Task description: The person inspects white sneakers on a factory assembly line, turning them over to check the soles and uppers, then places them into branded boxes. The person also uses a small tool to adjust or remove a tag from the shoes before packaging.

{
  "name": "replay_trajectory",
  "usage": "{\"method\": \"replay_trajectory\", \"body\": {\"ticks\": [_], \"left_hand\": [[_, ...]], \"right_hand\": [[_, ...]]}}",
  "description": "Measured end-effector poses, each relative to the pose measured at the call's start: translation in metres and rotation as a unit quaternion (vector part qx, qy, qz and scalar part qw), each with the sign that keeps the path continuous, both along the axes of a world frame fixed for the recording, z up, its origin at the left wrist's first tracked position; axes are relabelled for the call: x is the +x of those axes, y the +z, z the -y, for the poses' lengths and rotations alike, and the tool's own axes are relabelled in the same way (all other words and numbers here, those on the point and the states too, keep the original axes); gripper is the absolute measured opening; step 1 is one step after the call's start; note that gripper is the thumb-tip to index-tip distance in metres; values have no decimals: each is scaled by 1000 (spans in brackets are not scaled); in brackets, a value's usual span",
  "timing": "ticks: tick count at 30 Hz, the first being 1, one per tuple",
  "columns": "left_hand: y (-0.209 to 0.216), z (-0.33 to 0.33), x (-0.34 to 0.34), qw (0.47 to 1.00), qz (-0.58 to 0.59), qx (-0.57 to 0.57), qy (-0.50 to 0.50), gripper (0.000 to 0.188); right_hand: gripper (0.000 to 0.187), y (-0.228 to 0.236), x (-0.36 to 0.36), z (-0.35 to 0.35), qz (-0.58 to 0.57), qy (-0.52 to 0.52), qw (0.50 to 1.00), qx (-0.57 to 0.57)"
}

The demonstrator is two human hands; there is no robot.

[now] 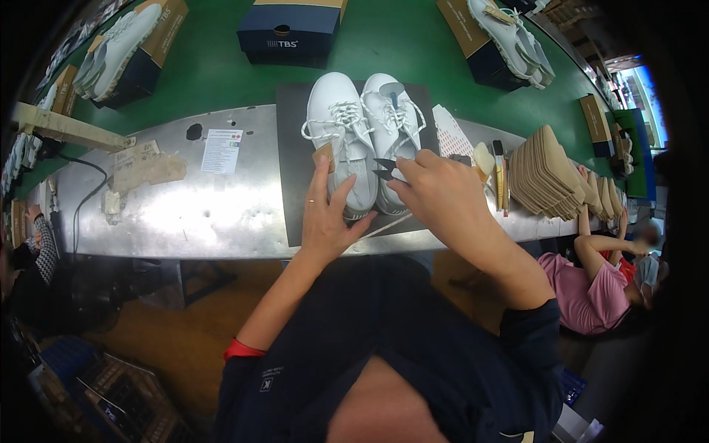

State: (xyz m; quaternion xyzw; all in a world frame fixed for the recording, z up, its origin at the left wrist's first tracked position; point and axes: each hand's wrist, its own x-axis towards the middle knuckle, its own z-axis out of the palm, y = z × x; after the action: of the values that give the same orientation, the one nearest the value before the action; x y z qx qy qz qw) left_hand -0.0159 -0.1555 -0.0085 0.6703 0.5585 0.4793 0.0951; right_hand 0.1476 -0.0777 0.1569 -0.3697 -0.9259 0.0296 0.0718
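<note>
Two white lace-up sneakers stand side by side on a dark mat (pixel 292 118), toes pointing away from me. My left hand (pixel 325 214) grips the heel of the left sneaker (pixel 330 92), its thumb behind the heel and a finger by the collar. A small tan piece (pixel 323 155) shows at one fingertip. In my right hand (pixel 447 193), the fingers close round small dark-bladed snips (pixel 385 168), the blades spread over the collar of the right sneaker (pixel 378 122). A blue-grey tag (pixel 391 90) lies on that sneaker's laces. A pale strand (pixel 384 226) runs between my hands.
Right of the mat lie a red-patterned sheet (pixel 452 133), brushes (pixel 498 173) and a stack of tan sheets (pixel 543 177). A printed card (pixel 221 151) lies left. Beyond the metal table, a green surface (pixel 207 74) bears shoe boxes (pixel 288 37). A person in pink (pixel 583 288) sits right.
</note>
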Motion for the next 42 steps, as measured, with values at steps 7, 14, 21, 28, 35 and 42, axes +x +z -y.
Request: {"method": "replay_trajectory", "body": {"ticks": [7,14,21,28,35,42], "left_hand": [[3,0,0,1000,4,6,6,76],[2,1,0,1000,4,-1,21,74],[3,1,0,1000,2,-6,24,72],[4,1,0,1000,5,-14,24,73],[4,0,0,1000,12,-14,25,70],[5,0,1,1000,8,-11,22,74]], "right_hand": [[22,1,-15,-18,109,52,992,25],[8,9,-17,-32,171,108,979,-5],[7,10,-19,-35,160,114,980,-1],[10,17,-23,-35,198,122,972,-16],[9,22,-26,-42,214,138,967,-18],[9,25,-26,-47,217,128,967,-31]]}}
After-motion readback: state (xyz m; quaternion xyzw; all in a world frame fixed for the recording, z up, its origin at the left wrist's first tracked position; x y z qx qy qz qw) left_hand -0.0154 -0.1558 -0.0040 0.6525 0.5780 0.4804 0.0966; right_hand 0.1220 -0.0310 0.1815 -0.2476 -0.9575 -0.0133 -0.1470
